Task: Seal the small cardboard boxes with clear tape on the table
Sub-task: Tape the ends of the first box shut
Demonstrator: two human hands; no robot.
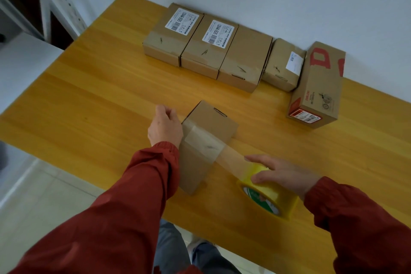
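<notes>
small box (pixel 209 138) sits on the table (pixel 93 95); left hand (pixel 165 128) against the box's left side, fingers curled round its far-left edge, gripping it. clear tape strip (pixel 229 158) runs from the box top, off its right side, to the tape roll (pixel 266 193) just right of and nearer than the box. right hand (pixel 282 173) on top of the roll, thumb and fingers clasping it, index finger stretched straight toward the box. row of boxes (pixel 209 46) well behind the box
</notes>
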